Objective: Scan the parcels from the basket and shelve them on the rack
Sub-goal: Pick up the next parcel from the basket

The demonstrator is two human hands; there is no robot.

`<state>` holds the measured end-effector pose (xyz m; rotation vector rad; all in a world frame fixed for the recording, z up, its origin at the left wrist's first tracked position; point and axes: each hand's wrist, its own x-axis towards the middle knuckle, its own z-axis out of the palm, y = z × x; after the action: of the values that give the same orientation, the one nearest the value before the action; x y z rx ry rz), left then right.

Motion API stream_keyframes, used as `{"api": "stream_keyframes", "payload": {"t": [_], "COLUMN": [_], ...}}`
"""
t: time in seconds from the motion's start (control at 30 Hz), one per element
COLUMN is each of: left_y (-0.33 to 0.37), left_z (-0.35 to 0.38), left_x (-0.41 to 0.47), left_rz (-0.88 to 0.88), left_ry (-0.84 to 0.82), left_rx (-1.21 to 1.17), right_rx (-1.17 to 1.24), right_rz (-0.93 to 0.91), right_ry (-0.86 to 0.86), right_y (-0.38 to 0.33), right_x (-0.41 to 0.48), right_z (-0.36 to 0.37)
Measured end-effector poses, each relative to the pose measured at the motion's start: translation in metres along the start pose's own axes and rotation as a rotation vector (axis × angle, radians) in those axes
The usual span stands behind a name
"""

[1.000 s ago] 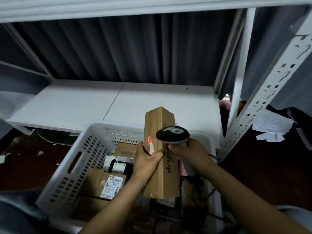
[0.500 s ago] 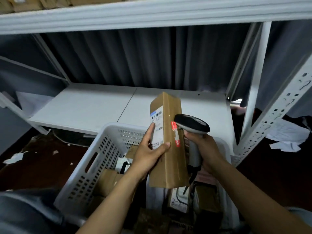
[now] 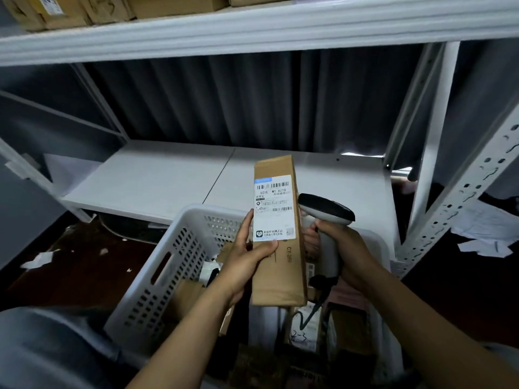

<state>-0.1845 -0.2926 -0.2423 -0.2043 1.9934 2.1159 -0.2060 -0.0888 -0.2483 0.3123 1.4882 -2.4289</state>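
My left hand grips a long brown cardboard parcel, held upright above the white basket. Its white shipping label with barcodes faces me. My right hand holds a grey and black barcode scanner just right of the parcel, its head level with the label. More parcels lie in the basket below, partly hidden by my arms. The white rack shelf stretches behind the basket.
An upper shelf carries several brown parcels. A perforated white rack post stands at the right. Paper scraps lie on the dark floor on both sides. A grey curtain hangs behind the rack.
My left hand turned the parcel so that its label faces me and raised it. The scanner rose alongside it, and my view tilted upward to show the upper shelf.
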Motion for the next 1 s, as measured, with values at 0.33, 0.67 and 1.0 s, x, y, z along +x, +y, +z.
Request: {"api": "stream_keyframes", "payload": {"t": [0.33,0.67,1.0], "left_y": [-0.028,-0.045,-0.05], "left_z": [-0.025,-0.038,-0.034], "left_x": [0.015,0.02,0.017], "left_rz": [0.089,0.055,0.024], "left_ry": [0.286,0.314,0.326], "left_rx": [0.277,0.27,0.379], "right_rx": [-0.254,-0.365,-0.386], "right_rz": [0.016,-0.008,-0.001], "right_ry": [0.062,0.125,0.121], "right_y": [-0.017,-0.022,-0.023], "right_x": [-0.01,-0.013,-0.013], "right_z": [0.009,0.009,0.011]}}
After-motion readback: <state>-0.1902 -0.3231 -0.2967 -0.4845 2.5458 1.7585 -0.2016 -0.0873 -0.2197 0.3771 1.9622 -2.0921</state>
